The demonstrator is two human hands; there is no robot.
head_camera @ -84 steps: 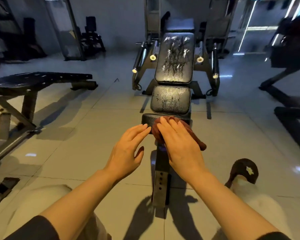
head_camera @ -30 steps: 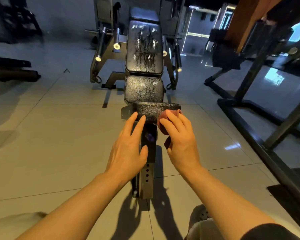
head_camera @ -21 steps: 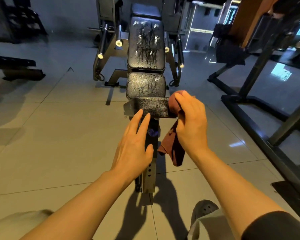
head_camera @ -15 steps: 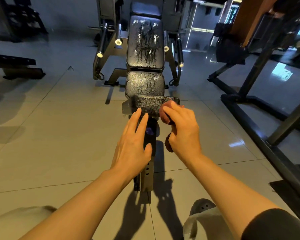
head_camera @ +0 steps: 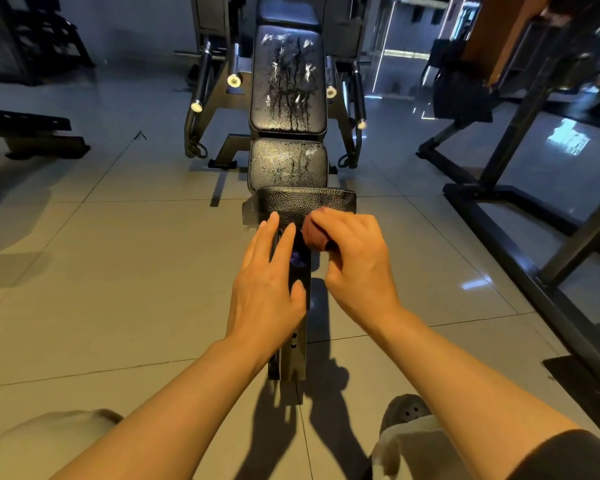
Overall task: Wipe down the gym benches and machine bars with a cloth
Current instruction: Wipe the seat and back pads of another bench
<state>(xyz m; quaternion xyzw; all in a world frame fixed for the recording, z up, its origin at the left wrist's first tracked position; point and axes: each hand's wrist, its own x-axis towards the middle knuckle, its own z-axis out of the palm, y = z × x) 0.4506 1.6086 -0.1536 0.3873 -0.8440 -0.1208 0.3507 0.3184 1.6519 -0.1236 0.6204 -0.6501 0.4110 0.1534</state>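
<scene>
A black padded machine stands ahead with a cracked back pad (head_camera: 288, 81), a worn seat pad (head_camera: 288, 162) and a low front pad (head_camera: 302, 204). My right hand (head_camera: 357, 261) grips a bunched reddish-brown cloth (head_camera: 314, 232) just below the front pad's near edge, at the top of the steel post (head_camera: 293, 344). Most of the cloth is hidden under my fingers. My left hand (head_camera: 267, 289) lies flat with straight fingers over the post, its fingertips at the pad's lower edge.
Chrome-tipped machine bars (head_camera: 201, 81) flank the back pad on both sides. A flat bench (head_camera: 25, 123) sits at far left. A dark rack frame (head_camera: 520, 216) runs along the right. My shoe (head_camera: 404, 412) stands on the tiled floor near the post's foot.
My right hand moved along the front pad's right end, up to its corner and back down, bunching the hanging cloth into a ball near the post. The left hand stayed on the post.
</scene>
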